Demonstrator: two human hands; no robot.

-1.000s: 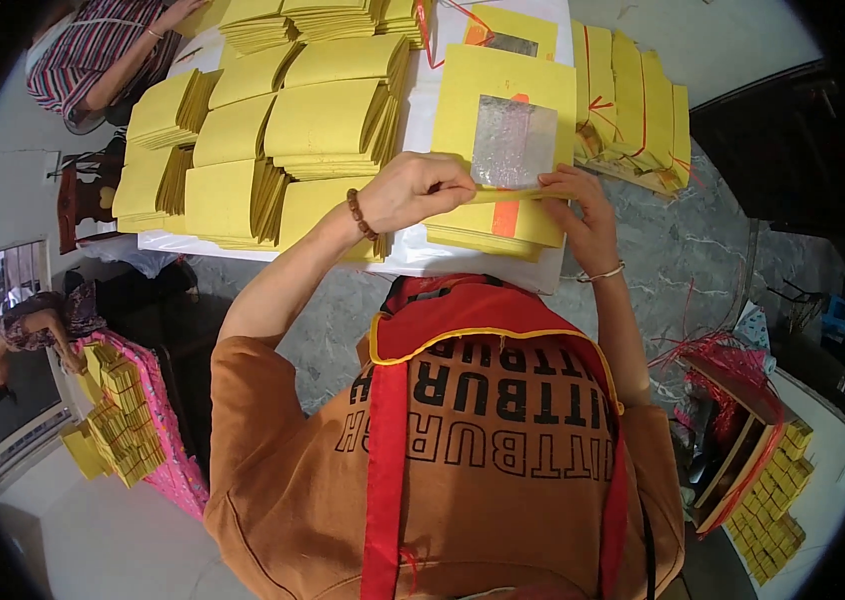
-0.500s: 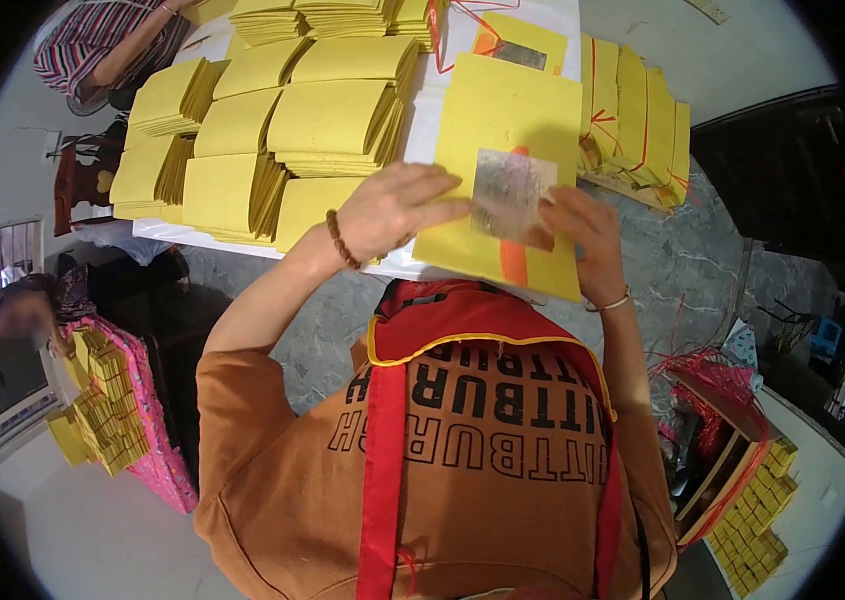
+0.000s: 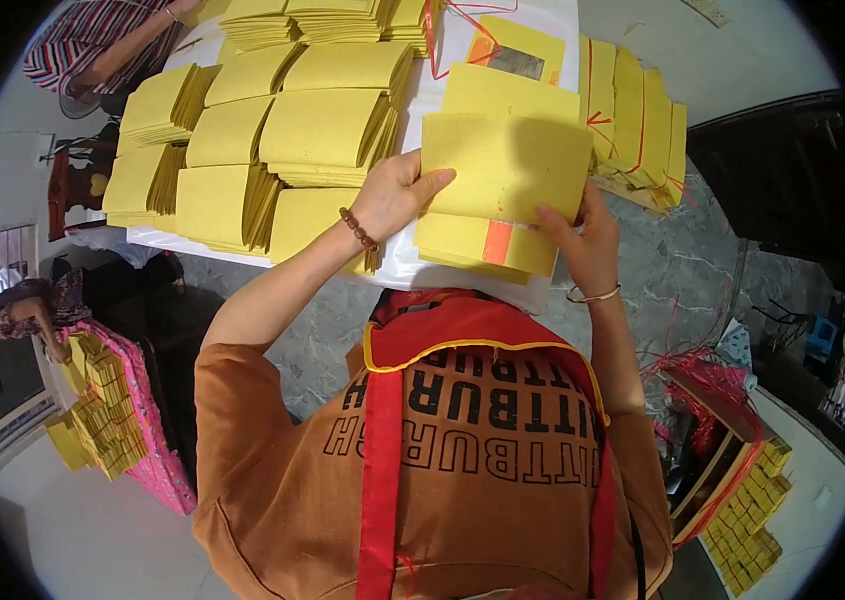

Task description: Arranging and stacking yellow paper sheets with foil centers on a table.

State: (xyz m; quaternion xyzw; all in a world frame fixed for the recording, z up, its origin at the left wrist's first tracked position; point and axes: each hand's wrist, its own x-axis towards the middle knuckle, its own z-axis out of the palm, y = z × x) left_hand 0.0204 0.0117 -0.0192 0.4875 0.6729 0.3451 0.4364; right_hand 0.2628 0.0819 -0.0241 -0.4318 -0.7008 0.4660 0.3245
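Paper between both hands

One fisheye looks down from the head, close above brown top and table.

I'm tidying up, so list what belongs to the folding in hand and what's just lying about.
Seemingly part of the job: folded yellow sheet; yellow sheets beneath; folded yellow stacks.

Seemingly just lying about: red string tangle; blue object, far right.

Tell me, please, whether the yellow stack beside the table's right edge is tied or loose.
Tied: red string crosses the yellow stack, its ends splayed.
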